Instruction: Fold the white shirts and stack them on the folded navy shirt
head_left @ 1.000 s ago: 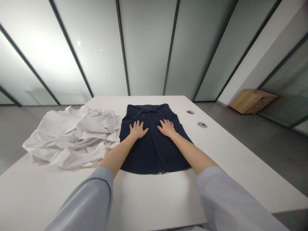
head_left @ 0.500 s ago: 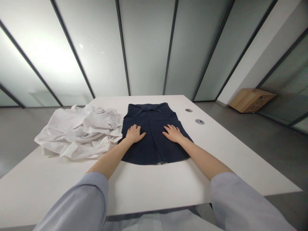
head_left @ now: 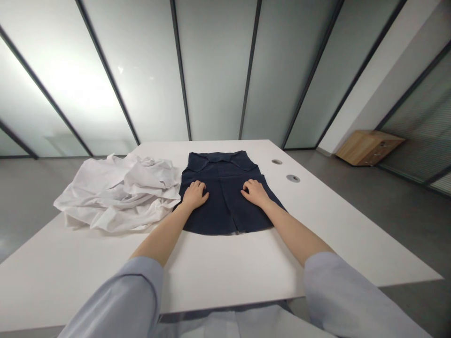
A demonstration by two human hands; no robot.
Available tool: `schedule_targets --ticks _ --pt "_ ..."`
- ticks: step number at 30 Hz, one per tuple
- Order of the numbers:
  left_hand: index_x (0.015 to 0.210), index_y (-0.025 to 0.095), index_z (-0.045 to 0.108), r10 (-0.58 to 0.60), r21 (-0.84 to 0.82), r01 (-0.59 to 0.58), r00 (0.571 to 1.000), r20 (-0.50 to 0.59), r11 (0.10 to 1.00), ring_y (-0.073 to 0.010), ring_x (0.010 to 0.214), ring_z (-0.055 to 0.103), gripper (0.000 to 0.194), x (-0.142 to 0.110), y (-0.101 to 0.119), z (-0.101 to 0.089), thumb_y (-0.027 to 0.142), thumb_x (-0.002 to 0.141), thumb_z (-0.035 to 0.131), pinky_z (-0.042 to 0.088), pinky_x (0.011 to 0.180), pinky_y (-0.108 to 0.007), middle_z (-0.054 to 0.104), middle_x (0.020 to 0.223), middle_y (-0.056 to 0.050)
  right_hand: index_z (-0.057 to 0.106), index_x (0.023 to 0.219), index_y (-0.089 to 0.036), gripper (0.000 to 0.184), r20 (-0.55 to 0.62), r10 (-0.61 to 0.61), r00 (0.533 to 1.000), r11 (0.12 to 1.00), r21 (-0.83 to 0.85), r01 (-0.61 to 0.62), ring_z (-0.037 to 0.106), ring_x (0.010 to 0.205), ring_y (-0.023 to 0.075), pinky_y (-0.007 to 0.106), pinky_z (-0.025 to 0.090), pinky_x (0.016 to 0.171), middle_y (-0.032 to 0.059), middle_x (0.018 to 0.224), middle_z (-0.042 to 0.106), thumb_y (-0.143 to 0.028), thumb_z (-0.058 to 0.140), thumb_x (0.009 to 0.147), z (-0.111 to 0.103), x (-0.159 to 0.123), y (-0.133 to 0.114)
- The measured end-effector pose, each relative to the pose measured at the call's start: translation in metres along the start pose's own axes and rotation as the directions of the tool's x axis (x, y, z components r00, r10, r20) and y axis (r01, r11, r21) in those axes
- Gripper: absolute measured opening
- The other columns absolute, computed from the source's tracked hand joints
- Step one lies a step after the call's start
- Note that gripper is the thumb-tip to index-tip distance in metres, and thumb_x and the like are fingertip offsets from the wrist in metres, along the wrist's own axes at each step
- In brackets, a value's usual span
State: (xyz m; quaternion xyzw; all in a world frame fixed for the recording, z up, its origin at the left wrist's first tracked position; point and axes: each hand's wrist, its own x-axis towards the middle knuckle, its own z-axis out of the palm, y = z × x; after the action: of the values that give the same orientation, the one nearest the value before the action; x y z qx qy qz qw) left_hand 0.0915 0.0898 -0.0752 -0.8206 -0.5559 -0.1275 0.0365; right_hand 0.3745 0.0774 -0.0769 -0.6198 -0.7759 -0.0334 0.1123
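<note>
Glass-walled room, white table [head_left: 229,272]: left hand [head_left: 195,195] and right hand [head_left: 255,193] pressed a navy denim garment [head_left: 224,211] flat.
Fingers [head_left: 197,186] lay slightly apart, unclamped, on it, mid-table, crumpled white cloth [head_left: 116,197] just beside.

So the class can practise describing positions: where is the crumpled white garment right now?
In the head view, the crumpled white garment lies on the left of the white table, beside the dark blue denim garment under the person's left hand.

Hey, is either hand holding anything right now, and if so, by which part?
Nothing looks gripped: the left hand and the right hand both rest on the lower half of the dark denim garment, fingers slightly curled, not visibly pinching it.
</note>
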Motion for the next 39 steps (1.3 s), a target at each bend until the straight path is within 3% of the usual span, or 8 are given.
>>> schedule_targets --ticks 4,10,15,18,26,30,35,39 --pt "0.091 0.019 0.063 0.028 0.013 -0.029 0.999 0.046 0.999 -0.0228 0.094 0.061 0.022 -0.004 0.003 -0.010 0.037 0.088 0.050 0.045 0.079 -0.032 0.064 0.097 -0.008 0.065 0.084 -0.019 0.024 0.075 -0.069 0.995 0.998 -0.008 0.070 0.059 0.090 0.0211 0.031 0.044 0.081 0.0081 0.098 0.063 -0.037 0.051 0.092 -0.010 -0.004 -0.005" --pt "0.095 0.019 0.069 -0.008 0.026 0.006 0.996 0.085 1.000 -0.0243 0.095 0.064 0.036 -0.002 0.006 -0.016 0.044 0.090 0.044 0.046 0.080 -0.032 0.069 0.101 -0.009 0.065 0.110 -0.018 0.037 0.170 -0.043 0.984 0.999 -0.011 0.046 0.057 0.109 0.0248 0.036 0.042 0.093 0.0121 0.121 0.060 -0.044 0.043 0.095 -0.014 -0.004 -0.007" --pt "0.122 0.017 0.059 0.008 0.021 -0.011 0.989 0.150 1.000 -0.0277 0.125 0.051 0.048 -0.004 0.006 -0.007 0.047 0.092 0.037 0.038 0.101 -0.039 0.057 0.134 -0.013 0.050 0.137 -0.016 0.049 0.199 -0.032 0.980 0.999 0.012 0.031 0.035 0.136 0.0261 0.040 0.030 0.109 0.0129 0.149 0.039 -0.041 0.033 0.098 -0.001 -0.005 -0.001" --pt "0.133 0.015 0.050 0.021 0.008 -0.022 0.983 0.180 1.000 -0.0290 0.135 0.039 0.052 -0.005 0.006 -0.003 0.045 0.090 0.042 0.032 0.107 -0.042 0.043 0.146 -0.015 0.051 0.135 -0.017 0.045 0.138 -0.031 0.990 0.999 0.017 0.029 0.042 0.130 0.0270 0.041 0.035 0.104 0.0139 0.145 0.043 -0.037 0.040 0.096 0.002 -0.006 -0.003" --pt "0.093 0.020 0.065 0.058 -0.016 -0.057 0.995 0.078 0.998 -0.0256 0.099 0.061 0.025 -0.003 0.006 -0.011 0.039 0.087 0.050 0.043 0.090 -0.037 0.066 0.099 -0.009 0.069 0.098 -0.019 0.027 0.094 -0.137 0.986 0.990 0.045 0.134 0.058 0.098 0.0219 0.032 0.043 0.089 0.0090 0.103 0.065 -0.034 0.046 0.094 -0.009 -0.004 -0.013" --pt "0.093 0.018 0.069 0.010 -0.005 -0.010 0.998 0.066 1.000 -0.0270 0.098 0.063 0.039 -0.002 0.006 -0.013 0.045 0.091 0.041 0.043 0.089 -0.038 0.069 0.101 -0.010 0.068 0.113 -0.018 0.042 0.126 -0.163 0.978 0.985 0.072 0.155 0.056 0.112 0.0236 0.035 0.039 0.099 0.0110 0.122 0.062 -0.040 0.036 0.098 -0.007 -0.003 -0.011" --pt "0.128 0.012 0.057 0.075 -0.036 -0.071 0.988 0.136 0.997 -0.0346 0.126 0.048 0.082 -0.006 0.006 -0.006 0.075 0.076 0.047 0.033 0.105 -0.043 0.054 0.136 -0.018 0.050 0.136 -0.013 0.053 0.136 -0.110 0.985 0.989 0.117 0.094 0.037 0.135 0.0268 0.042 0.029 0.109 0.0150 0.146 0.043 -0.046 0.035 0.097 0.002 -0.007 -0.013" --pt "0.145 0.015 0.038 0.082 -0.063 -0.069 0.967 0.239 0.996 -0.0385 0.142 0.023 0.112 -0.009 0.008 -0.003 0.083 0.059 0.058 0.021 0.112 -0.050 0.028 0.154 -0.020 0.063 0.116 -0.017 0.043 0.089 -0.170 0.981 0.975 0.157 0.155 0.052 0.118 0.0267 0.040 0.038 0.099 0.0139 0.126 0.058 -0.050 0.049 0.091 -0.004 -0.009 -0.014"
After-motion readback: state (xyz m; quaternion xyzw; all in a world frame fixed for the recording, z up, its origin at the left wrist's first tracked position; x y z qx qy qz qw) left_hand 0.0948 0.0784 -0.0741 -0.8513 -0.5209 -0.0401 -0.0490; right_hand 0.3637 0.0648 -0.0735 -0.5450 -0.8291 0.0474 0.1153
